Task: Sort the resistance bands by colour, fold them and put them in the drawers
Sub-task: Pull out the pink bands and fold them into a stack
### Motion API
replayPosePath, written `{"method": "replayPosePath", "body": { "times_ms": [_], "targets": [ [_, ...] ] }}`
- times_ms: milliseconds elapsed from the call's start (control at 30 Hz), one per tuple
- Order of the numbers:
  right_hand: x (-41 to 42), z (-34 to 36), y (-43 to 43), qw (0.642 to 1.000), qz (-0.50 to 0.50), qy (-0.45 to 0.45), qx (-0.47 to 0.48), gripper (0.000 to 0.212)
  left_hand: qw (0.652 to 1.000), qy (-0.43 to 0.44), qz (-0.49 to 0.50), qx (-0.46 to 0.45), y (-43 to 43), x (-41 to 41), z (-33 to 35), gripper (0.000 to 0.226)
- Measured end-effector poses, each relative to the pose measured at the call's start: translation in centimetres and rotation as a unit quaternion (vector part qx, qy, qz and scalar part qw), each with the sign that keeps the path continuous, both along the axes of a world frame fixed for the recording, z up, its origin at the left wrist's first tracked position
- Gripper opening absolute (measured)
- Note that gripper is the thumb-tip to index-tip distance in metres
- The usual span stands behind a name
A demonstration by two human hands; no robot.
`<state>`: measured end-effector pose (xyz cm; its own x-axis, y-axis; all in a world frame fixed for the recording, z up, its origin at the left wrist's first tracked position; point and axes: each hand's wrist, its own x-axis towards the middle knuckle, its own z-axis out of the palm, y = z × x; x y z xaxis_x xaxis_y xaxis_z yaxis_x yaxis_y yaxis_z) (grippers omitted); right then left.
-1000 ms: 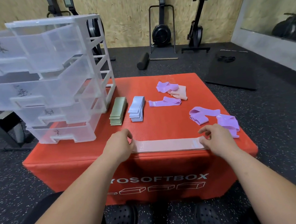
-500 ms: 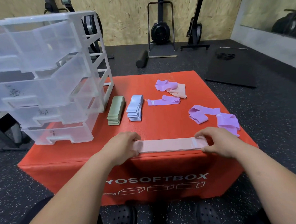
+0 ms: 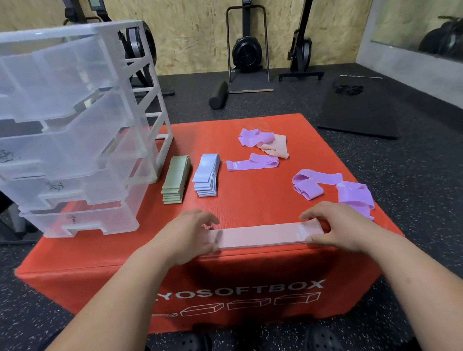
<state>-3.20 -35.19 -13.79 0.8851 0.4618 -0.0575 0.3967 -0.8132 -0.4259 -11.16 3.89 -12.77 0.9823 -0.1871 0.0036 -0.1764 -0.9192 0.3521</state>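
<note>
**Pink band flattened at the near edge, ready for folding**

A pink band (image 3: 257,236) is laid out lengthwise along the near edge of the red soft box (image 3: 253,209), which serves here as the counter. It appears to have been placed there so that it lies flat and straight, with both ends within easy reach, before a fold is made.

The left hand (image 3: 186,235) is set over the band's left end, palm down, fingers curled and loosely spread, the end apparently pinned between thumb and fingertips. The right hand (image 3: 335,227) is held the same way at the right end, next to the band's label, with its thumb at the near edge; whether the end is pinched or only pressed down cannot be told. Both forearms are extended forward and angled inward, wrists kept low over the box edge.

Sorting seems well advanced. A green stack (image 3: 175,179) and a blue stack (image 3: 207,175) are set side by side just beside the clear drawer unit (image 3: 70,135), presumably so that each colour can be moved into a drawer in one go. Purple bands (image 3: 333,187) are left loose and unfolded toward the right and far side, and a second pink band (image 3: 274,146) is partly tucked under one of them. The drawers look empty, so folding is judged to be the step in hand.
</note>
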Motion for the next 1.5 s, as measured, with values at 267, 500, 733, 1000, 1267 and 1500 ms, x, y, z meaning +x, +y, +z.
{"method": "replayPosePath", "body": {
  "times_ms": [267,500,733,1000,1267,1500],
  "targets": [
    [3.1,0.0,2.8,0.997,-0.032,-0.051,0.049,0.043,0.999,-0.033,-0.029,-0.021,-2.4,3.9,0.3,0.059],
    [9.4,-1.1,4.7,0.991,-0.036,-0.125,0.033,0.051,0.998,-0.036,-0.044,-0.029,-4.7,9.1,-1.4,0.056],
    [17.3,-2.2,6.7,0.988,-0.085,-0.132,-0.015,0.064,0.997,-0.055,-0.043,-0.035,-6.0,13.6,-3.1,0.052],
    [21.0,-2.8,9.9,0.989,-0.122,-0.068,-0.050,0.072,0.996,-0.062,-0.060,-0.027,-5.9,15.0,-4.1,0.050],
    [20.7,1.2,9.7,0.976,-0.103,-0.140,0.132,0.044,0.995,-0.054,-0.073,-0.042,-5.3,14.4,-3.7,0.047],
    [13.8,9.6,8.8,0.858,-0.159,-0.125,0.472,0.026,0.996,-0.043,-0.060,-0.056,-5.2,13.4,-2.4,0.043]
  ]
}}
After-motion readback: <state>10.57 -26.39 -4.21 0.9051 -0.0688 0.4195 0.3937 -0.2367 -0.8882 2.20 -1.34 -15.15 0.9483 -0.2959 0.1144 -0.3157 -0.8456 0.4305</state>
